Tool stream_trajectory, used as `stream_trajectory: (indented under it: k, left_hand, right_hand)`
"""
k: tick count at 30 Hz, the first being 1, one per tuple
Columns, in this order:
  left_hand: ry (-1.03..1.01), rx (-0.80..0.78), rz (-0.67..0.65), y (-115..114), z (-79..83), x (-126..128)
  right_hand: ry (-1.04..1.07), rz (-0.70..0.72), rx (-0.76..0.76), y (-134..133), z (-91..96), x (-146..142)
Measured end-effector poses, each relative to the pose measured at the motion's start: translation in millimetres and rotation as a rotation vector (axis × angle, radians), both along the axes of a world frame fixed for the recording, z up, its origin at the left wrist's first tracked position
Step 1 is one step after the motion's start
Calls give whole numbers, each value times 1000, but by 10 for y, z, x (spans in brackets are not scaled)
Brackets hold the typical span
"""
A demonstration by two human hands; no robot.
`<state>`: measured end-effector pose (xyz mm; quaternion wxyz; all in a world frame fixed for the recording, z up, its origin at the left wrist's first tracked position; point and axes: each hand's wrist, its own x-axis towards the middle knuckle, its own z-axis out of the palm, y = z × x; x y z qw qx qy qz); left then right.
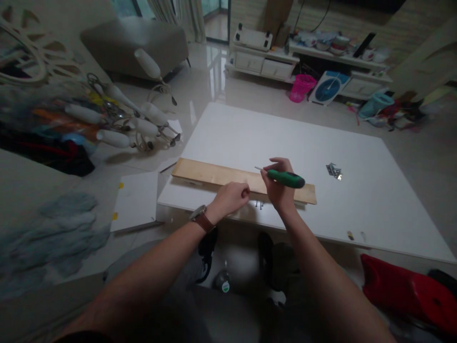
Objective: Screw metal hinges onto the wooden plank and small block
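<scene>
A long wooden plank (210,173) lies across a large white panel (285,128) in front of me. My right hand (280,186) is closed around a green and black screwdriver (285,178), held almost level above the plank with its tip pointing left. My left hand (232,197), a watch (200,216) on its wrist, rests at the plank's near edge with fingers curled; whatever they may hold is hidden. Between my hands, a few small screws (259,205) lie on the panel. Farther right sits a small pile of metal hardware (334,170).
Near the panel's front edge lie two small items (350,235). A smaller white board (135,201) is at the left, below a lamp with several white shades (113,138). A red object (407,290) stands at lower right. A bottle (223,281) is between my feet.
</scene>
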<state>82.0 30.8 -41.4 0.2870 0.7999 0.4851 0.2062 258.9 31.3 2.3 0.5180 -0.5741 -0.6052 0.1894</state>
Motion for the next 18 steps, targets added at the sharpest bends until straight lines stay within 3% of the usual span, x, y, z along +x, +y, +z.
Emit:
stream_trajectory:
  k: [3, 10, 18]
  left_hand:
    - [96, 0, -101, -139, -72, 135]
    - [241, -22, -175, -308, -343, 381]
    - [486, -16, -235, -322, -357, 524]
  right_hand:
    - [23, -15, 29, -36, 24, 118]
    - [261, -53, -112, -63, -50, 323]
    - [458, -57, -175, 24, -50, 351]
